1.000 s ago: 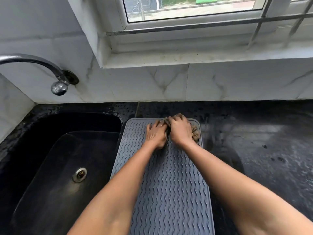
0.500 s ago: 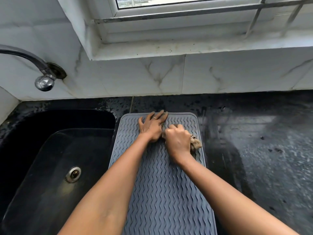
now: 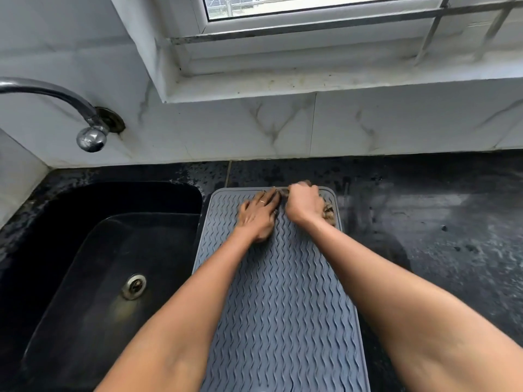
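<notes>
A grey ribbed drying mat (image 3: 283, 292) lies on the black counter beside the sink. My left hand (image 3: 257, 215) rests flat on the mat's far end, fingers straight, a ring on one finger. Just to its right, my right hand (image 3: 304, 205) grips a brownish scrubbing cloth (image 3: 328, 215) at the mat's far right corner. Most of the cloth is hidden under the hand.
A black sink (image 3: 93, 264) with a metal drain (image 3: 133, 285) sits left of the mat. A chrome tap (image 3: 90, 134) juts from the marble wall above it. The wet black counter (image 3: 424, 222) stretches to the right. A window ledge (image 3: 339, 80) runs above.
My right hand has slid the cloth from nearer the mat's middle back to its far right corner. My left hand stays pressed on the mat's far end.
</notes>
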Tool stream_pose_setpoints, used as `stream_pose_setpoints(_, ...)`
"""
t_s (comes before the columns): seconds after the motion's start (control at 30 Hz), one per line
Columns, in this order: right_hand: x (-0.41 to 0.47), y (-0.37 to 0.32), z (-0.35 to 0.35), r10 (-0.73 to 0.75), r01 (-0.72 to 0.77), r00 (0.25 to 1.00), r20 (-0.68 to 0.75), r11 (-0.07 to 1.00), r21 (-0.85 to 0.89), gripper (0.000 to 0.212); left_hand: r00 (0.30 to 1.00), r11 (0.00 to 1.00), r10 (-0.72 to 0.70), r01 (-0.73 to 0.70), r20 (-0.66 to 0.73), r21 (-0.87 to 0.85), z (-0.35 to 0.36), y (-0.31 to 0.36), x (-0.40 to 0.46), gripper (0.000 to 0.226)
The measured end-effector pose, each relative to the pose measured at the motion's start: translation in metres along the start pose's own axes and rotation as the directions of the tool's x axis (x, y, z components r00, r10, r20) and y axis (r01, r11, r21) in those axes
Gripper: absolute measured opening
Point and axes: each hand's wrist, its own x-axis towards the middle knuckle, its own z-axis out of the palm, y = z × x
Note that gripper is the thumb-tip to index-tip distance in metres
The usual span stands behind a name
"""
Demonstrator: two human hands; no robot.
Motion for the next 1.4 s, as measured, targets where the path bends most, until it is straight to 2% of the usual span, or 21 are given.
stream_pose_setpoints(0.13, -0.029, -0.002, 0.022, -0.079, 0.066, 0.986, -0.147, 0.994, -0.089, 0.026, 0.999, 0.999, -0.042, 0.042, 0.030, -0.007, 0.003, 0.002, 0.002, 0.054)
stream_pose_setpoints(0.23, -0.058, 0.000, 0.022, -0.149, 0.115, 0.960, -0.236, 0.981, -0.154, 0.007, 0.999, 0.999, -0.038, 0.038, 0.037, -0.009, 0.004, 0.000, 0.002, 0.054)
stream_pose_setpoints(0.3, -0.078, 0.007, 0.024, -0.202, 0.166, 0.935, -0.290, 0.975, -0.145, 0.017, 0.998, 0.999, -0.036, 0.037, 0.041, -0.007, 0.004, 0.001, 0.001, 0.055)
stream_pose_setpoints(0.4, -0.103, 0.010, 0.020, -0.226, 0.198, 0.942, -0.247, 0.971, -0.132, 0.021, 0.998, 0.999, -0.043, 0.043, 0.050, 0.011, 0.000, 0.003, 0.001, 0.056)
stream_pose_setpoints(0.5, -0.090, 0.011, 0.006, -0.190, 0.168, 0.969, -0.159, 0.975, -0.143, 0.012, 1.000, 0.998, -0.011, 0.009, 0.023, 0.067, -0.007, 0.006, -0.007, 0.055)
stream_pose_setpoints(0.57, -0.071, 0.016, -0.004, -0.115, 0.110, 0.976, -0.185, 0.993, -0.039, 0.012, 0.999, 0.998, 0.021, -0.019, -0.035, 0.066, -0.006, 0.006, -0.019, 0.055)
stream_pose_setpoints(0.63, -0.053, 0.021, -0.012, -0.083, 0.082, 0.975, -0.205, 0.997, -0.017, 0.016, 0.998, 0.999, 0.039, -0.038, -0.055, 0.026, 0.001, 0.006, -0.035, 0.055)
stream_pose_setpoints(0.77, -0.043, 0.025, -0.003, -0.129, 0.129, 0.992, 0.017, 0.991, -0.021, 0.034, 0.999, 1.000, 0.030, -0.030, -0.043, -0.008, 0.018, 0.008, -0.055, 0.055)
stream_pose_setpoints(0.8, -0.050, 0.026, 0.004, -0.156, 0.156, 0.988, 0.009, 0.987, -0.040, 0.035, 0.999, 1.000, 0.025, -0.025, -0.043, -0.002, 0.020, 0.008, -0.054, 0.055)
stream_pose_setpoints(0.97, -0.120, 0.027, 0.031, -0.173, 0.171, 0.958, -0.229, 0.985, -0.031, 0.025, 1.000, 1.000, 0.005, -0.005, -0.026, 0.012, 0.020, 0.010, -0.051, 0.054)
stream_pose_setpoints(1.07, -0.148, 0.027, 0.030, -0.176, 0.161, 0.942, -0.285, 0.984, -0.075, 0.018, 1.000, 1.000, 0.011, -0.011, 0.007, -0.012, 0.020, 0.010, -0.051, 0.054)
stream_pose_setpoints(1.13, -0.150, 0.025, 0.022, -0.143, 0.130, 0.964, -0.224, 0.989, -0.072, 0.014, 0.999, 0.999, 0.020, -0.019, 0.028, -0.042, 0.016, 0.012, -0.051, 0.054)
stream_pose_setpoints(1.2, -0.135, 0.024, 0.012, -0.072, 0.078, 0.983, -0.167, 0.997, 0.026, 0.010, 0.999, 0.996, 0.045, -0.046, -0.015, -0.070, 0.013, 0.016, -0.057, 0.052)
stream_pose_setpoints(1.3, -0.109, 0.024, -0.005, 0.010, 0.034, 0.973, -0.229, 0.982, 0.187, 0.017, 0.985, 0.984, 0.059, -0.085, -0.162, -0.156, 0.017, 0.024, -0.081, 0.051)
stream_pose_setpoints(1.33, -0.099, 0.024, -0.009, -0.010, 0.053, 0.975, -0.223, 0.981, 0.187, 0.022, 0.981, 0.980, 0.047, -0.081, -0.186, -0.183, 0.021, 0.025, -0.091, 0.053)
stream_pose_setpoints(1.4, -0.084, 0.021, -0.012, -0.080, 0.093, 0.991, -0.104, 0.987, 0.134, 0.034, 0.987, 0.970, 0.028, -0.064, -0.157, -0.234, 0.029, 0.025, -0.106, 0.059)
